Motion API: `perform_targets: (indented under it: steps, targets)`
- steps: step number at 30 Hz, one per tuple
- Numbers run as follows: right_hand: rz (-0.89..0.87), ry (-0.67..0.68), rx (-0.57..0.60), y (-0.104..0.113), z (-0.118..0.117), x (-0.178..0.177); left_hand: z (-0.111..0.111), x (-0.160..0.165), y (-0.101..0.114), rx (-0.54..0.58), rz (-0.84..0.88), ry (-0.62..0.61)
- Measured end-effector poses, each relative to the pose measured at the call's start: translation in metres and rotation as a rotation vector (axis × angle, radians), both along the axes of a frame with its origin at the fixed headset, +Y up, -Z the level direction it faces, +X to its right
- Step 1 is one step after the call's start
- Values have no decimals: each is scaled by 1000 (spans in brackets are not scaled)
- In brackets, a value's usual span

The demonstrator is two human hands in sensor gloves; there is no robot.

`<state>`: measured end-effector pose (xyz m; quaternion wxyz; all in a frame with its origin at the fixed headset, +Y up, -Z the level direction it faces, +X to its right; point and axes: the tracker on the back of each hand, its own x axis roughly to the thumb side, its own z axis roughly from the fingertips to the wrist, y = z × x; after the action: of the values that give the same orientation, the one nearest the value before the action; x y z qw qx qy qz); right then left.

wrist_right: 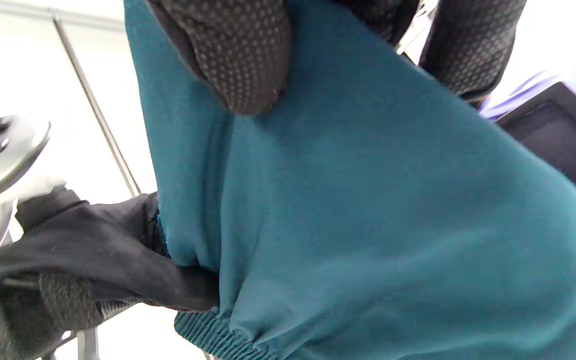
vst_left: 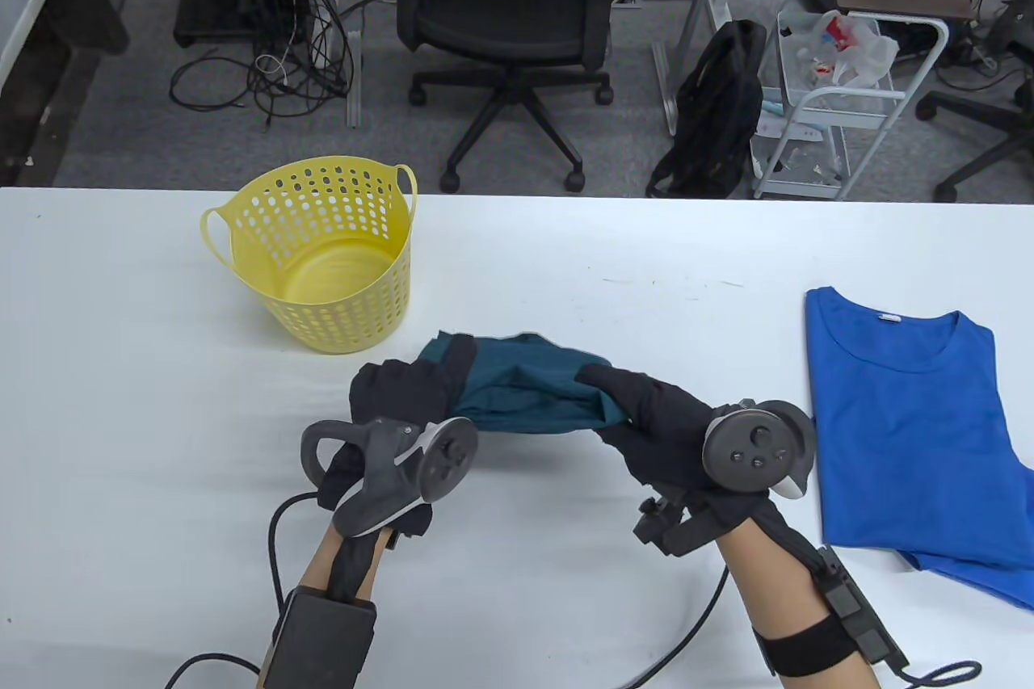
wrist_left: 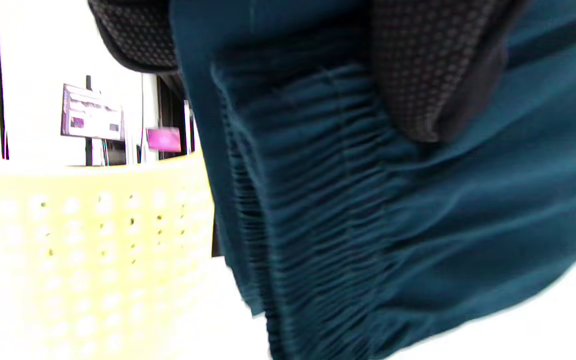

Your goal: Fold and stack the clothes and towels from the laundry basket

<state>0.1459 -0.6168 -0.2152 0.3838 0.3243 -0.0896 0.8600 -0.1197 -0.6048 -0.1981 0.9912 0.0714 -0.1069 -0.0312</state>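
Both hands grip one teal garment [vst_left: 529, 390] above the white table [vst_left: 121, 398]: left hand [vst_left: 400, 398] curls round its left end, where the elastic waistband bunches; right hand [vst_left: 654, 418] pinches the right end, thumb on top. Garment sags between them. Yellow laundry basket [vst_left: 323, 261] stands just behind. Blue T-shirt [vst_left: 905, 430] lies flat on the table, right of the hands.

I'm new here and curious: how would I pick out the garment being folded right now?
Start at the yellow laundry basket on the white table. Just in front of it, the left hand and right hand hold a bunched teal garment between them. Unlike the flat blue T-shirt, it has a gathered elastic band.
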Motion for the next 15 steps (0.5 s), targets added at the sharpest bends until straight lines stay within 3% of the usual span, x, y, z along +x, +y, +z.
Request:
perform_targets:
  steps: [3,5,7,9,10,11,12,14,15]
  targets:
    - [29,-39,-23,12,12,12,7,3,7,-177,87,-92]
    - [69,-151,-62,26,16,27,3,13,14,-292,193,-197]
    - [211,-304,-152,43,16,44,-10,39,14,-445,314,-307]
    - [437,-470,-267,62,8,63,-29,83,8,-590,372,-418]
    - [576,-622,-307,74,0,77,-43,119,4,-628,400,-473]
    - [618,-689,-305,78,-5,84,-49,133,1,-635,426,-482]
    - [673,-840,-283,85,-17,99,-64,164,-6,-658,498,-465]
    - [712,-1150,-246,81,-53,133,-89,201,-21,-667,643,-305]
    - [753,-1194,-249,73,-64,145,-97,207,-26,-633,646,-248]
